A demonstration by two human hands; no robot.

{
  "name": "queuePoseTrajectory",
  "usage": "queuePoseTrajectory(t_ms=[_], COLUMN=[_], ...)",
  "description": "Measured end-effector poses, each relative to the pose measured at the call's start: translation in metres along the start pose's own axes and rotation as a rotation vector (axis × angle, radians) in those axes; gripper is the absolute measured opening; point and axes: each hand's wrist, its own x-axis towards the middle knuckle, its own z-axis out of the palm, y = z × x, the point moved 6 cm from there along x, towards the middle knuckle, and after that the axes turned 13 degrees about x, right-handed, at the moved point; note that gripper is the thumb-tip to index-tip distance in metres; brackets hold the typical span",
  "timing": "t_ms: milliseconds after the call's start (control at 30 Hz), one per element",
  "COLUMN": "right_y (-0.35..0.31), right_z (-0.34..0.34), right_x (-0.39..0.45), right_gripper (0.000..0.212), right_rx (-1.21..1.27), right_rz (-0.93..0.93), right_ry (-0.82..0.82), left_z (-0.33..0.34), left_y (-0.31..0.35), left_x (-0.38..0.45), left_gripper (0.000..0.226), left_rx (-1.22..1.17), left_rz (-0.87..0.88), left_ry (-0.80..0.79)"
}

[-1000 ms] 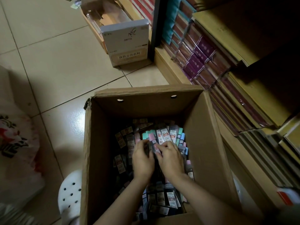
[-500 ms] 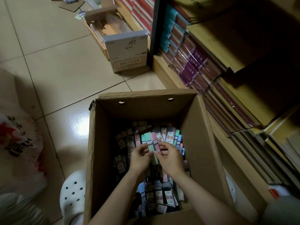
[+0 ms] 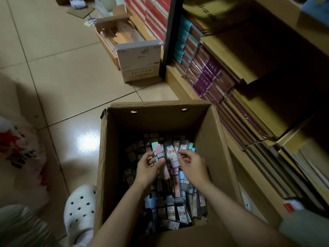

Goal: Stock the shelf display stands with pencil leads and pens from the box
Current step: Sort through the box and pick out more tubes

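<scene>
While I lean over the open cardboard box on the tiled floor, both my hands are down inside it, above a loose heap of pencil lead packs that covers the bottom. My left hand has its fingers curled round a small fan of packs, mint green and pink ones with dark labels, which stand upright above my knuckles. My right hand is just beside it, thumb and forefinger pinching the edge of a clear pack with a red and white label, the other fingers bent loosely behind; the two bundles touch or nearly touch between my hands, I cannot tell which. The box stands close against a low wooden shelf on my right, packed with wrapped notebooks in purple, teal and brown. Farther along the floor a white carton with printed lettering leans at the front of an open tray of goods. My white clog with its round holes sits just left of the box, and a plastic bag with red and black print lies at the left edge.
</scene>
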Motion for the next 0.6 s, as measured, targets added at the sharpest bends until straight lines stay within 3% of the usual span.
queuePoseTrajectory(t_ms=[67,233,367,600], right_y=[0.002,0.011,0.016,0.016], right_z=[-0.006,0.025,0.040,0.023], right_x=[0.015,0.047,0.053,0.044], right_gripper=[0.027,0.050,0.058,0.038], right_rx=[-0.146,-0.460,-0.630,-0.296], right_rz=[0.006,0.080,0.127,0.215], right_ry=[0.050,-0.104,-0.090,-0.035], left_z=[-0.003,-0.009,-0.013,-0.011], left_y=[-0.001,-0.004,-0.006,0.003], left_x=[0.005,0.016,0.021,0.013], left_gripper=[0.022,0.018,0.018,0.020], left_rx=[0.032,0.091,0.084,0.114], left_rz=[0.015,0.076,0.058,0.057], left_ry=[0.024,0.075,0.115,0.095])
